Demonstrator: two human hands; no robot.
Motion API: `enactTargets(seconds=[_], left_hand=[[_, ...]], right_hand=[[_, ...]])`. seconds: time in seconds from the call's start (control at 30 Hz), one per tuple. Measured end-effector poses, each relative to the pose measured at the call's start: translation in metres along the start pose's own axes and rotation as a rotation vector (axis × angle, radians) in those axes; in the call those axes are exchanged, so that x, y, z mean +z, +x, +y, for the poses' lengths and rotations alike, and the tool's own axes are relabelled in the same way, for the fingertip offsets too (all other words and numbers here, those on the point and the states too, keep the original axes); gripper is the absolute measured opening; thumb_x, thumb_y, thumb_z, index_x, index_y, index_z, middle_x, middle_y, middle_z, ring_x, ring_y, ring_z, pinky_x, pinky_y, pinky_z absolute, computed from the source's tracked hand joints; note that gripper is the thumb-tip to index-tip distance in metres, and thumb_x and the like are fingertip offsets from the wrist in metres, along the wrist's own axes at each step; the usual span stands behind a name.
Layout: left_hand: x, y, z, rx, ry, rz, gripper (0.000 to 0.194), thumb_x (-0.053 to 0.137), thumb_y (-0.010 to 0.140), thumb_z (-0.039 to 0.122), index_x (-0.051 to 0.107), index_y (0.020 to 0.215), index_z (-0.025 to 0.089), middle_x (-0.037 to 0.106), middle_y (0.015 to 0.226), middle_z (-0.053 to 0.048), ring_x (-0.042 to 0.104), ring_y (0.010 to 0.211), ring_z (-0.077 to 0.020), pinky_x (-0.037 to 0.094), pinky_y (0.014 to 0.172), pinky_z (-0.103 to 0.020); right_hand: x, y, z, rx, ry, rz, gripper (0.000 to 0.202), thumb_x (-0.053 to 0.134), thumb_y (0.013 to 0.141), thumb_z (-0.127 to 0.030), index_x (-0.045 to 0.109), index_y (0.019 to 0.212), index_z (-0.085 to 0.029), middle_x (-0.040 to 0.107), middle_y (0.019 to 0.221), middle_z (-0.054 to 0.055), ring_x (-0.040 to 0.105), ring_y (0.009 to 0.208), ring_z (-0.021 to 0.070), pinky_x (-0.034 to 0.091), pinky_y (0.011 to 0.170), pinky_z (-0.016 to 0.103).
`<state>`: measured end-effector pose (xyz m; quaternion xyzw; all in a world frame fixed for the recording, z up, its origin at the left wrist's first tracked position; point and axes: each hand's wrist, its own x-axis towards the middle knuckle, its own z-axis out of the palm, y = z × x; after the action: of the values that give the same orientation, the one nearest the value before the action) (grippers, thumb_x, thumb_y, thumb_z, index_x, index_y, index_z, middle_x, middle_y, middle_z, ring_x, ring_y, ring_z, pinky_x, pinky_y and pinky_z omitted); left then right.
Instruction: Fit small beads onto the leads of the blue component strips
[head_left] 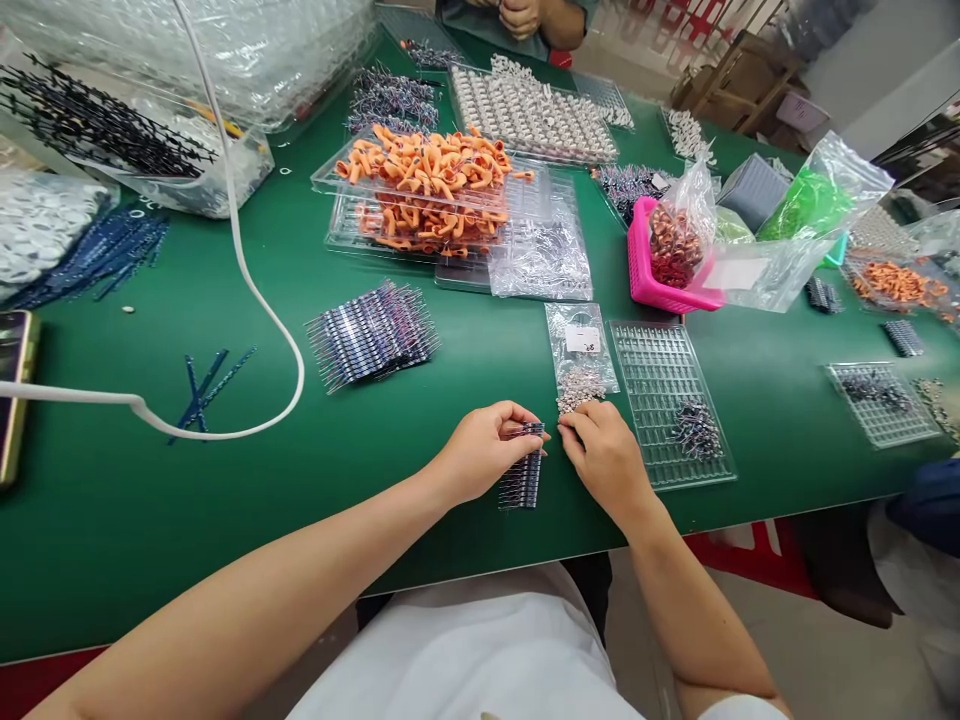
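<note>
My left hand [484,455] is closed around the upper end of a strip of small dark blue, wire-ended parts [519,487]. The strip's lower rows hang toward me, close to the table. Beside it, my right hand [609,458] has thumb and fingers pinched together; whatever is between them is too small to make out. Its fingertips are at the near edge of a pile of tiny silvery pieces [579,388], which lies at the mouth of a labelled clear bag [574,335]. To the right is a clear slotted tray [649,400] with a heap of small dark parts [697,430].
A stack of similar strips [373,335] lies left of my hands. Farther back are trays of orange pieces [435,165] and a pink basket [660,275]. A white cable [244,265] loops across the green table [360,470] at left. Another person's hands [519,15] show at the far side.
</note>
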<state>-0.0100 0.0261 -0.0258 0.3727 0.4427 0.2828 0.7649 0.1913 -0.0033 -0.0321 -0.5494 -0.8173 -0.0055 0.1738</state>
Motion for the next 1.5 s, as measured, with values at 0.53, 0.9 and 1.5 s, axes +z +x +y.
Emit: enactTargets(seconds=[0.53, 0.9, 1.5], left_hand=[[0.015, -0.029, 0.001, 0.248, 0.251, -0.112, 0.01, 0.066, 0.087, 0.025, 0.066, 0.093, 0.017, 0.077, 0.12, -0.013, 0.074, 0.102, -0.0252, 0.057, 0.089, -0.038], [0.021, -0.035, -0.007, 0.212, 0.087, -0.091, 0.013, 0.07, 0.088, 0.025, 0.066, 0.095, 0.015, 0.076, 0.122, -0.017, 0.071, 0.116, -0.0272, 0.056, 0.101, -0.041], [0.022, -0.034, -0.005, 0.087, -0.17, -0.114, 0.027, 0.083, 0.08, 0.034, 0.066, 0.09, 0.016, 0.079, 0.112, -0.013, 0.07, 0.118, -0.0278, 0.055, 0.103, -0.041]], right_hand=[[-0.022, -0.026, -0.034, 0.317, 0.508, 0.208, 0.011, 0.062, 0.089, -0.012, 0.064, 0.084, -0.022, 0.063, 0.083, 0.001, 0.06, 0.075, 0.0153, 0.049, 0.066, 0.029], [-0.007, -0.035, -0.041, 0.197, 0.396, 0.387, 0.016, 0.067, 0.088, -0.009, 0.064, 0.095, -0.022, 0.063, 0.084, 0.003, 0.062, 0.078, 0.0169, 0.054, 0.069, 0.033], [-0.002, -0.036, -0.045, 0.203, 0.293, 0.5, 0.02, 0.072, 0.086, -0.01, 0.062, 0.098, -0.022, 0.065, 0.086, 0.004, 0.064, 0.077, 0.0173, 0.056, 0.068, 0.033]])
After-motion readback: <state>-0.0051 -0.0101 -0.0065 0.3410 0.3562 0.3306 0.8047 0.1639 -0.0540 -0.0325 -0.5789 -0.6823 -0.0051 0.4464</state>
